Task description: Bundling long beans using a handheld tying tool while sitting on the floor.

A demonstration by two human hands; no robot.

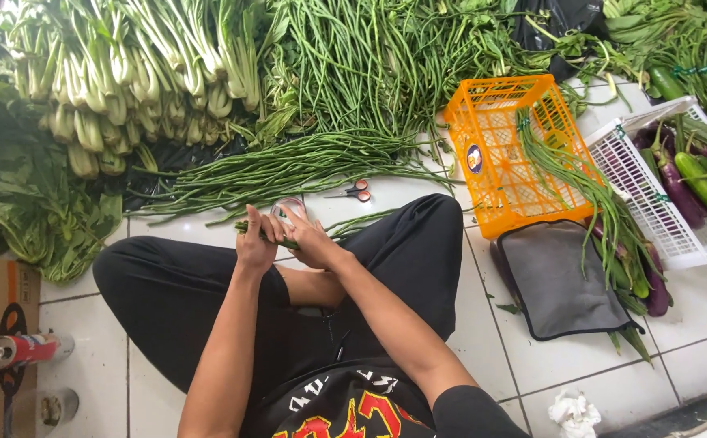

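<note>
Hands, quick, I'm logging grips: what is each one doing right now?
Left hand: closed around a bundle of long beans.
Right hand: closed on the same bundle, next to the left.

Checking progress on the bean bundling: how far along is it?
Done: one long bunch of green beans lies draped over the orange plastic crate. In hand: left hand and right hand grip a small bundle of green beans beside a roll of clear tape. Left: a big loose pile of long beans on the white tiled floor; red-handled scissors lie idle.
</note>
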